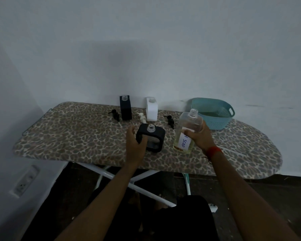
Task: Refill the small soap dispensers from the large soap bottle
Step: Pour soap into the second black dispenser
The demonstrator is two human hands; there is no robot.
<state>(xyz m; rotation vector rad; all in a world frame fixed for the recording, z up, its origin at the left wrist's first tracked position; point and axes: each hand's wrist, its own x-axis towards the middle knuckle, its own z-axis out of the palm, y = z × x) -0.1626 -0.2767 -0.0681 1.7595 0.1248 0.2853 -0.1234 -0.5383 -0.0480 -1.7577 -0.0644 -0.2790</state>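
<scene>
A large clear soap bottle (188, 131) with a white handwritten label stands uncapped on the ironing board, tilted slightly; my right hand (199, 139) grips its middle. To its left sits a black rounded dispenser (154, 139) with an open neck, and my left hand (135, 142) holds its left side. Behind them stand a tall black dispenser (125, 107) and a white dispenser (151, 109), both without pumps. Two black pump heads (115, 115) (170, 120) and a white pump head (141, 117) lie on the board.
The leopard-print ironing board (76, 134) stands against a white wall. A teal plastic basket (214, 112) sits at the back right. A wall socket (25, 181) is low on the left. White board legs (129, 183) cross below.
</scene>
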